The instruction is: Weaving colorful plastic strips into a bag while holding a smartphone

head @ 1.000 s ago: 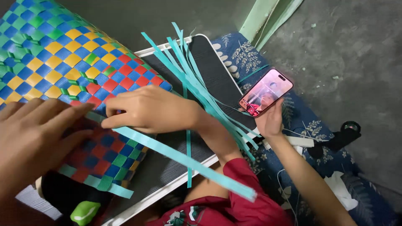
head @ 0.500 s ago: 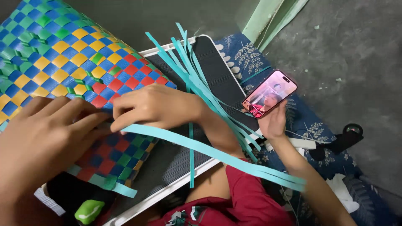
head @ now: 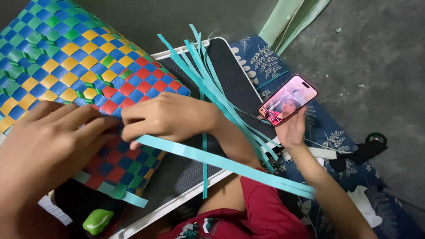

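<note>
A woven plastic panel (head: 75, 66) of blue, yellow, green and red strips fills the upper left. My left hand (head: 48, 146) lies flat on its lower part, fingers stretched out. My right hand (head: 172, 117) is at the panel's right edge, pinching a long teal strip (head: 230, 163). The strip runs from the weave down to the right, across another person's arm. A loose bundle of teal strips (head: 208, 79) fans out just beyond my right wrist.
The panel rests on a dark ribbed board with a white frame (head: 177, 177). A person in a red shirt (head: 261, 217) lies below my arms, one hand (head: 292, 130) holding a lit phone (head: 287, 99). Blue floral cloth (head: 265, 62), a green object (head: 97, 221) and grey floor (head: 376, 53) surround them.
The teal strip has been drawn out farther to the right, its free end now near the other person's forearm. My left hand has slid right on the weave.
</note>
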